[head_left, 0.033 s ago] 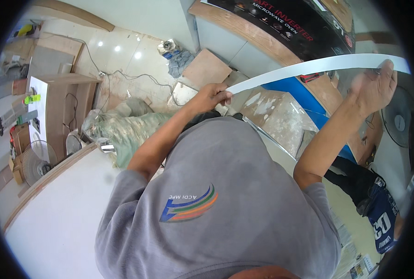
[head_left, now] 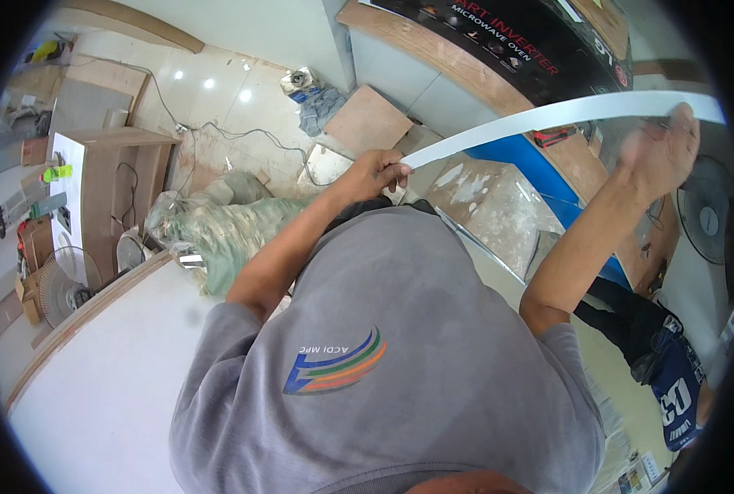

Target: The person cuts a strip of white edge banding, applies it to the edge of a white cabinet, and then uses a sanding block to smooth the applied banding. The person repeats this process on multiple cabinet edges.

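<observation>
A long, narrow white strip (head_left: 540, 120) bows upward between my two hands and runs out of view at the right. My left hand (head_left: 378, 174) pinches its near end between thumb and fingers, in front of my waist. Farther along, my right hand (head_left: 662, 155) is raised at the right with its fingers closed at the strip's lower edge. The right palm is slightly smeared by motion. Just below the strip lies a red-and-black tool (head_left: 555, 137) on a wooden edge.
A black microwave box (head_left: 499, 41) stands at the far right on a wooden surface. Dusty boards (head_left: 499, 198) lie ahead. Plastic-wrapped bundles (head_left: 227, 218) and a cable (head_left: 243, 132) occupy the left floor. Fans (head_left: 66, 284) stand at left and right. Another person (head_left: 676, 387) is at lower right.
The strip's right part sits slightly higher, and my right hand has shifted a little with it. My left hand stays in place.
</observation>
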Demonstrator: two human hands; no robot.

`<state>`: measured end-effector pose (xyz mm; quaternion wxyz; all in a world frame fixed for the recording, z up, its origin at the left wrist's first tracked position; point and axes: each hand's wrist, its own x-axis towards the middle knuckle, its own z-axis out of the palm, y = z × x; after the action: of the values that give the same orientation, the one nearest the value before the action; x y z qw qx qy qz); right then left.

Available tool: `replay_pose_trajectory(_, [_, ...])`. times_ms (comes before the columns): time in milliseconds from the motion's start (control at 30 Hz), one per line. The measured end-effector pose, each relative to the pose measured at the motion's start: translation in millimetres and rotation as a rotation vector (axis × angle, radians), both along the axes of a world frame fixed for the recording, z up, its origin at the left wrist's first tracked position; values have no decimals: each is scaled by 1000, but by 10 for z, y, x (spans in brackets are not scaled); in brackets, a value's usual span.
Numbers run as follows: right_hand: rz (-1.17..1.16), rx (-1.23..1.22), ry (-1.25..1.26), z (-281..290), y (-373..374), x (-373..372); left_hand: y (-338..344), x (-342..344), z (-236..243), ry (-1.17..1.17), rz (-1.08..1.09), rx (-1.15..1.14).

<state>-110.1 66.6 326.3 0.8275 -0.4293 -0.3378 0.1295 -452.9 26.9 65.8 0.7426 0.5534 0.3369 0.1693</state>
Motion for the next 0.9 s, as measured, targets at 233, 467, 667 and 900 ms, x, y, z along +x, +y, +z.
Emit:
replay_pose_trajectory(233, [177, -488, -249, -589, 257, -657, 183, -124, 114, 85, 163, 43])
replay_pose_trajectory(467, [387, -328, -185, -23, 960, -669, 1054, -69, 465, 59, 194, 277])
replay_pose_trajectory(667, [405, -82, -345, 839, 1673, -659, 2033, 336, 1045, 8, 298, 593])
replay_pose_trajectory(900, [259, 161, -544, 2046, 2710, -573, 3263, 877, 2485, -133, 415, 704])
